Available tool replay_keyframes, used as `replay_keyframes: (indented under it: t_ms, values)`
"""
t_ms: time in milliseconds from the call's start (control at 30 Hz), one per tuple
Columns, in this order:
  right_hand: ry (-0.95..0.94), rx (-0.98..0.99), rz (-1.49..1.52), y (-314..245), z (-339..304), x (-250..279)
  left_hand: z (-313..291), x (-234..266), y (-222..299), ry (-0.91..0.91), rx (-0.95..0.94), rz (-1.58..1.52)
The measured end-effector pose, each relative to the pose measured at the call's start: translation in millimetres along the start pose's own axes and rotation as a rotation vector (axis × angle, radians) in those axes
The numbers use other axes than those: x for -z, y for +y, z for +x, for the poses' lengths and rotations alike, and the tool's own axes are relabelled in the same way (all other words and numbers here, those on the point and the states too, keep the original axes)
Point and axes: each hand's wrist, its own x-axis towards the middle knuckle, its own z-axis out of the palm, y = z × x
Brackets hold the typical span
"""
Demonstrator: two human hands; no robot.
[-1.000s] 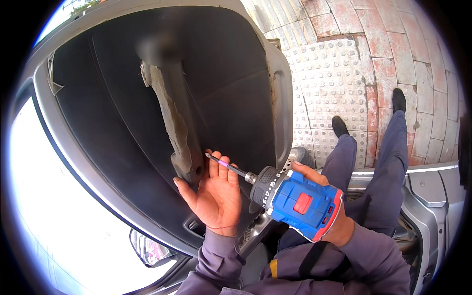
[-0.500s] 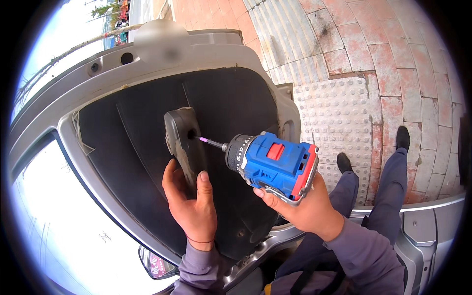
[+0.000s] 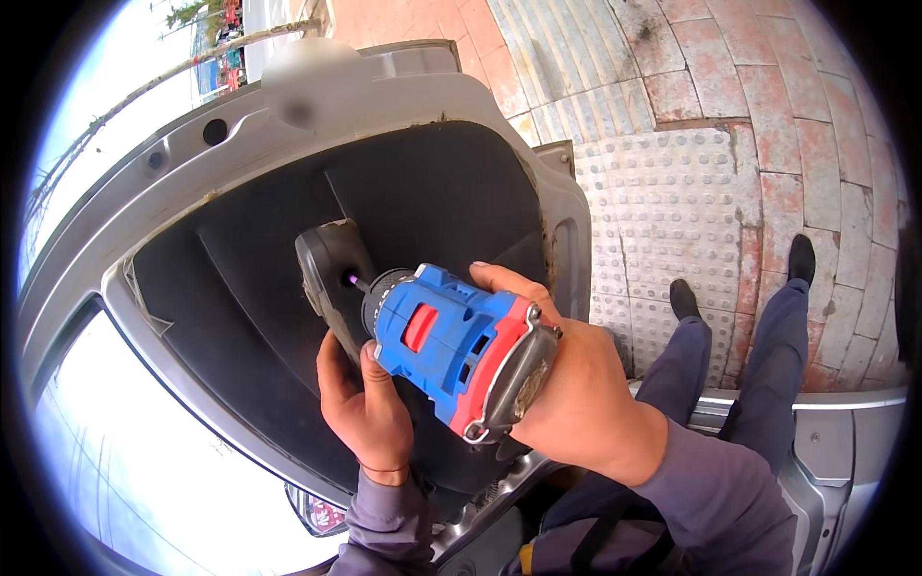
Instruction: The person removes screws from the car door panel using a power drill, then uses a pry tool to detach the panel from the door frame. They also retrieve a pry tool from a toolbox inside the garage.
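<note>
My right hand point(image 3: 600, 403) is wrapped round a blue and red cordless drill point(image 3: 447, 346), seen from its rear end. The drill points left and slightly up. Its bit point(image 3: 356, 281), with a purple band, enters the dark screw hole of a grey door pull handle point(image 3: 321, 252). The handle's covering looks worn along one edge. At the handle's lower end my left hand point(image 3: 370, 418) grips it between thumb and fingers; the drill body partly hides that spot. Behind the handle spreads the black inner panel point(image 3: 226, 278) of an open vehicle door.
The silver door frame point(image 3: 134, 216) curves round the panel, with a window point(image 3: 106, 422) at lower left and a side mirror point(image 3: 317, 509) below. Red paving and pale studded tiles point(image 3: 663, 211) lie to the right. My feet point(image 3: 802, 259) stand there, beside the silver sill point(image 3: 836, 401).
The drill has moved left and closer to the handle, its bit going from just outside the hole to inside it. My left hand stays on the handle. The view has shifted slightly.
</note>
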Motion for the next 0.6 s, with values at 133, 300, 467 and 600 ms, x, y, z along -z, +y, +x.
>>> replay_keyframes:
  t_ms: [133, 300, 467, 600]
  values:
    - [0.070, 0.127, 0.035, 11, 0, -6, -1, 4, 6, -0.026, 0.057, -0.056]
    - [0.062, 0.127, 0.048, 8, -3, 1, 15, 4, 14, -0.165, 0.126, -0.002]
    - [-0.016, 0.030, 0.039, -4, -5, 1, 14, 8, -3, -0.119, 0.042, 0.080]
    - [-0.006, -0.051, 0.024, -19, -7, 5, 16, 11, -6, -0.183, 0.125, 0.032]
